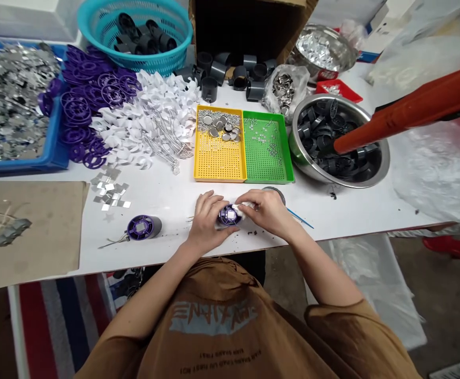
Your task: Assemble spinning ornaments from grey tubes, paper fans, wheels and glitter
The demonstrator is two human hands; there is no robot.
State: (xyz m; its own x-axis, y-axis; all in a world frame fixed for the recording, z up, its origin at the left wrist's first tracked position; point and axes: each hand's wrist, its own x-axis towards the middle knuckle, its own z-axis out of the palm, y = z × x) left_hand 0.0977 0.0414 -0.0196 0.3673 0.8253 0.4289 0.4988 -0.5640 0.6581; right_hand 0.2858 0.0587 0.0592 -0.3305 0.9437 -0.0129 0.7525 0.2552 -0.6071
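Note:
My left hand (208, 222) is wrapped round a short cylinder with a purple spoked end (228, 215) and a pale square at its middle. Pinched in my right hand (265, 209) is a small white piece (239, 210), held against the right rim of that purple end; its exact kind is hard to make out. A dark round part (276, 192) lies partly hidden behind my right hand. To the left, a similar grey cylinder with a purple end (143, 227) lies on its side with wires coming from it.
Yellow tray (219, 163) and green tray (269, 171) with small metal parts stand ahead. A steel bowl (382, 163) of black parts is at right, under an orange bar (411, 113). White strips (146, 105), purple rings (77, 108), and a blue stick (301, 218) lie around.

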